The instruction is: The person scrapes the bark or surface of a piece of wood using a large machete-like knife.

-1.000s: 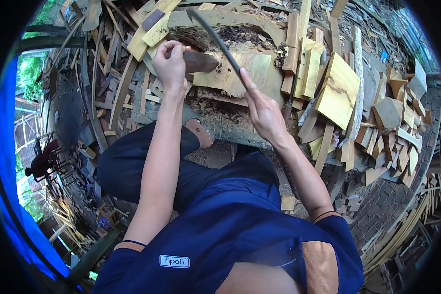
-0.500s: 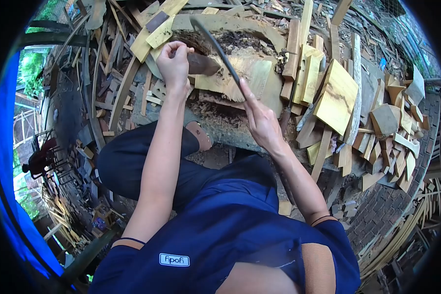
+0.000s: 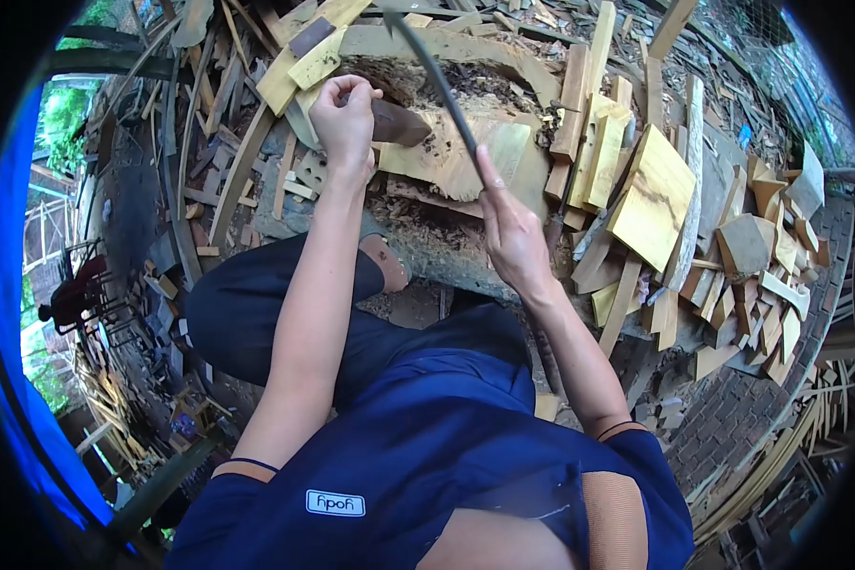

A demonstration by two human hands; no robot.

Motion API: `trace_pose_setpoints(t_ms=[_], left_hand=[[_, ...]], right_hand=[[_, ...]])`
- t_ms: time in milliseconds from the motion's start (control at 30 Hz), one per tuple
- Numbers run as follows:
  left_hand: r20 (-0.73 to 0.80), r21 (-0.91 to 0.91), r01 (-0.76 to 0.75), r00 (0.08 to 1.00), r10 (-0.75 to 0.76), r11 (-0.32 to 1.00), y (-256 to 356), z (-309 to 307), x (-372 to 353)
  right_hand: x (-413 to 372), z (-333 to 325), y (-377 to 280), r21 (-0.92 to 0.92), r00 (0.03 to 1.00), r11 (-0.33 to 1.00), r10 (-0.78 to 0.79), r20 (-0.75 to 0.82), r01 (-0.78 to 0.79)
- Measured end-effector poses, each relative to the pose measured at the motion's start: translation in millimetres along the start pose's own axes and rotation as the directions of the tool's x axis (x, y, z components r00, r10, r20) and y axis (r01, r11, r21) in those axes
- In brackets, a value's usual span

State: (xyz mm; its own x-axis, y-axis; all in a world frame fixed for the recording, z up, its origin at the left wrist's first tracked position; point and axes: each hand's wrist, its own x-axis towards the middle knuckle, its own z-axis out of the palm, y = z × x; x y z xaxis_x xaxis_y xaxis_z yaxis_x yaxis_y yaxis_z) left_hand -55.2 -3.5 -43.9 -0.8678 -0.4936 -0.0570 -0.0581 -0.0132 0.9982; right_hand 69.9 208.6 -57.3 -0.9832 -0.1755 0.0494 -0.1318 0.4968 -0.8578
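Observation:
In my left hand (image 3: 345, 119), the fingers are wrapped round the near end of a dark brown wood piece (image 3: 401, 124), which lies tilted over the worn wooden block (image 3: 446, 161). My right hand (image 3: 513, 228) grips the lower end of a long dark tool (image 3: 439, 84), its index finger stretched along it. The tool slants up and to the left, its hooked tip raised beyond the block. Its handle is hidden in my fist. Wood chips and dark crumbs lie in the hollow of the block.
Yellow boards (image 3: 654, 195) and many offcuts (image 3: 746, 237) are heaped at the right. Upright wood strips (image 3: 572, 104) stand beside the block. My bent knee (image 3: 233, 309) is below left. A person (image 3: 71, 290) is far off at the left edge.
The long tool has risen, its tip moving up and slightly right, and my right hand has turned a little with it. My left hand still holds the brown piece.

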Motion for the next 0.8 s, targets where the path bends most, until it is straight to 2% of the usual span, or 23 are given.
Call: trace_pose_setpoints(t_ms=[133,167,200,267,300,400,433,467,533,600,667,700,800], left_hand=[[0.011,-0.053,-0.02,1.0,0.021,0.998,-11,-10,7],[0.009,-0.09,-0.006,1.0,0.007,0.996,-14,-14,9],[0.008,-0.127,0.001,1.0,0.0,0.992,-14,-14,12],[0.031,-0.129,-0.048,0.998,0.052,0.99,-6,-13,8],[0.024,-0.106,-0.063,0.998,0.066,0.992,-6,-12,7],[0.033,-0.071,-0.053,0.998,0.056,0.996,-4,-1,-5],[0.054,-0.037,-0.072,0.996,0.073,0.997,-1,3,-10],[0.07,0.006,-0.087,0.994,0.087,0.996,2,4,-15],[0.074,0.017,-0.086,0.994,0.085,0.996,-1,1,-17],[0.066,-0.044,-0.085,0.994,0.088,0.995,-3,-2,-14],[0.064,-0.063,-0.087,0.994,0.091,0.994,-3,-7,-11],[0.075,-0.055,-0.101,0.992,0.105,0.993,-7,-11,-8],[0.078,-0.013,-0.165,0.983,0.166,0.986,-14,-17,2]], right_hand=[[-4,0,-8,-0.02,0.995,0.996,-0.084,-0.045,0.083],[-7,9,3,-0.059,0.999,0.998,-0.036,0.017,0.037],[-10,17,17,-0.059,0.999,0.997,-0.044,0.009,0.045],[-14,23,42,-0.163,0.97,0.978,0.158,0.183,-0.129],[-13,21,43,-0.19,0.975,0.975,0.151,0.163,-0.119],[-5,-1,17,-0.09,0.953,0.978,0.203,0.224,-0.187],[-5,-2,11,-0.033,0.988,0.995,0.097,0.119,-0.094],[-3,-4,3,-0.032,0.986,0.995,0.101,0.133,-0.097],[1,-12,-14,0.088,0.996,0.993,-0.077,-0.049,0.081],[-1,-10,-16,0.095,0.991,0.99,-0.1,-0.086,0.108],[-9,2,-2,-0.053,0.999,0.998,-0.014,0.032,0.016],[-11,17,20,-0.123,0.98,0.988,0.109,0.165,-0.09],[-15,18,41,-0.148,0.969,0.978,0.173,0.176,-0.148]])
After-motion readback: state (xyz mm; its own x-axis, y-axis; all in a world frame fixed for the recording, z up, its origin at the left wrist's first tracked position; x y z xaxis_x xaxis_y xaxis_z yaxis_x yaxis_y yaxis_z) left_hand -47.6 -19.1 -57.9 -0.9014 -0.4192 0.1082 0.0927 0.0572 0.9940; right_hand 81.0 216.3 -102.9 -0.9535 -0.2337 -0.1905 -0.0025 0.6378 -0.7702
